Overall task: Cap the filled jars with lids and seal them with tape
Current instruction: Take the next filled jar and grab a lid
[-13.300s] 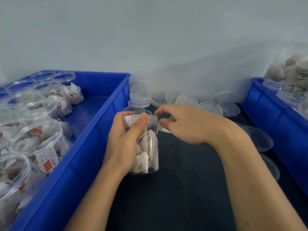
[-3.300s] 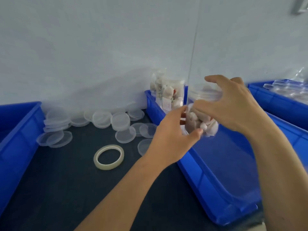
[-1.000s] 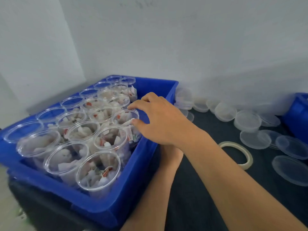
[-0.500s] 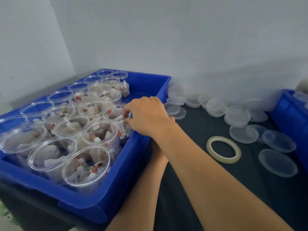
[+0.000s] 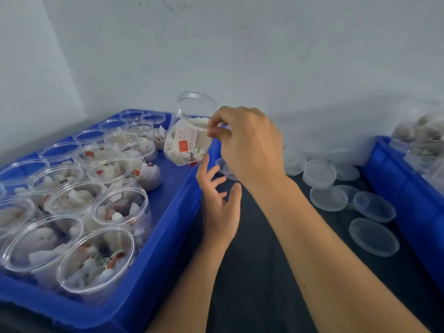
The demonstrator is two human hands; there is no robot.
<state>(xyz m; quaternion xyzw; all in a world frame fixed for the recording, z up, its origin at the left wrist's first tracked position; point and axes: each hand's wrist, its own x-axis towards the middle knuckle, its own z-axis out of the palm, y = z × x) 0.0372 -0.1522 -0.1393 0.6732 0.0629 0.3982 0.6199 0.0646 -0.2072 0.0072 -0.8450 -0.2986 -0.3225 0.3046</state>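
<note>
Right hand [image 5: 249, 145] reaches in from the right, fingers curled round one clear jar [image 5: 188, 138], pinching it by its upper side wall. Jar is lifted, tilted with its open mouth toward the wall, no lid on it. Inside: white sachets with red tags, filling it to a little over half. It hangs over the right rim of the left blue crate [image 5: 173, 227].

Left hand [image 5: 219, 203] is just below the jar, palm up-ish, fingers spread and relaxed, holding nothing; fingertips close under the jar's base, contact unclear.

Left blue crate: rows of uncapped clear jars [image 5: 96, 258] standing upright, packed side by side, most with the same white sachets and red tags; a few at the far-left back look empty or nearly so. Bare blue floor shows in the crate's right part, below the lifted jar.

Right of that crate, on the dark table top [image 5: 259, 280]: loose clear lids [image 5: 373, 236] scattered flat, some stacked near the wall [image 5: 240, 56]. One small lid is partly hidden behind the right hand.

Far right of the crate, past the lids: a second blue crate [image 5: 408, 200] holding jars [image 5: 425, 140] of greyish-white pieces, blurred; whether they are capped is hard to tell.
</note>
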